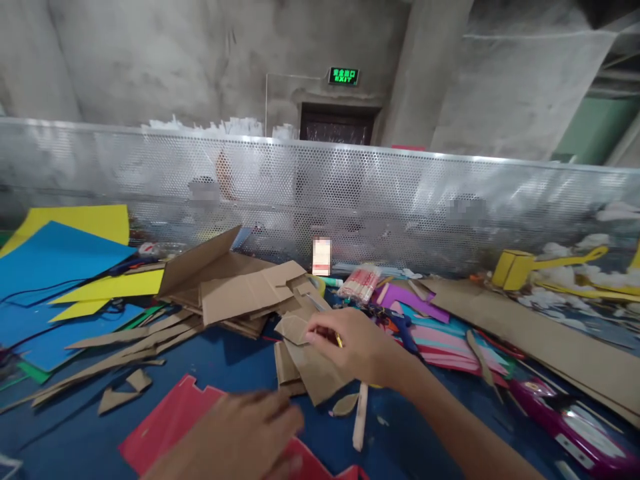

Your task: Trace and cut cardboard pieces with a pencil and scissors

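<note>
My right hand [356,347] reaches over the blue table, fingers closed in a pinch around a thin pencil-like stick with a yellow tip, touching a small cut cardboard piece [294,329]. More brown cardboard scraps [310,373] lie under it. My left hand [235,437] is low at the bottom edge, blurred, resting on a red sheet [170,423]; its fingers look curled and what they hold, if anything, does not show.
A cardboard pile [235,287] lies ahead. Blue and yellow sheets [60,267] are at left, coloured paper [440,333] and a long cardboard strip [540,340] at right. A perforated metal fence [350,193] bounds the table's far side. A wooden stick [361,417] lies nearby.
</note>
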Available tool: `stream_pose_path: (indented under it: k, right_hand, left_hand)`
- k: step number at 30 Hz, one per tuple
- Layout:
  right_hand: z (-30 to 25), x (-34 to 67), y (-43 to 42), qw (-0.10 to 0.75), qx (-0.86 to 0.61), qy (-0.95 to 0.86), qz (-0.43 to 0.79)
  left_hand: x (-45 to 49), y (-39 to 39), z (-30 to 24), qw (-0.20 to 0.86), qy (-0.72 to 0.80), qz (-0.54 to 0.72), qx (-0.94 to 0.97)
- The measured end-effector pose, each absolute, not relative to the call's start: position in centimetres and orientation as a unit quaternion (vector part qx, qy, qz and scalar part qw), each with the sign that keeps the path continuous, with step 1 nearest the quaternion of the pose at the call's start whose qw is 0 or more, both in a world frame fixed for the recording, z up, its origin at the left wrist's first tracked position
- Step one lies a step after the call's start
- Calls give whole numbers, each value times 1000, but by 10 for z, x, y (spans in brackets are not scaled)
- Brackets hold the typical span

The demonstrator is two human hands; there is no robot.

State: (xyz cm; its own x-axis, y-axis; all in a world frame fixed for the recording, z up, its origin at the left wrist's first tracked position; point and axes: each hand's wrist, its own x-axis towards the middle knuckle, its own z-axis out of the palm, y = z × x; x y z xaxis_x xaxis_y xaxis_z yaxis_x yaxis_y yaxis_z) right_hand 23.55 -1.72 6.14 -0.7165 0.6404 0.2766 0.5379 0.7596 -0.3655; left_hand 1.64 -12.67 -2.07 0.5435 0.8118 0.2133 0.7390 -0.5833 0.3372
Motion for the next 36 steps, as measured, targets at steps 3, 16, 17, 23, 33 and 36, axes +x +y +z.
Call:
stream_pose_path:
  k: [3,16,17,23,33,36]
  right_hand:
    - [46,238,-1,192,-378,-900,99]
    - [-8,227,17,228,-394,-884,105]
    - [-7,226,16,238,-384,-881,140]
    - [7,242,22,225,-411,-875,123]
    - [15,313,43,-35,-524,-848,75]
    - [7,305,46,-21,-524,-849,72]
  left_hand:
    - [25,-82,8,32,541,112,833]
    - [16,7,-25,135,537,354,754]
    - [17,9,-26,172,513,390,745]
    - [21,17,-35,339,451,502,655]
    - [13,26,-45,415,447,512,606]
    - [13,26,-45,412,436,511,615]
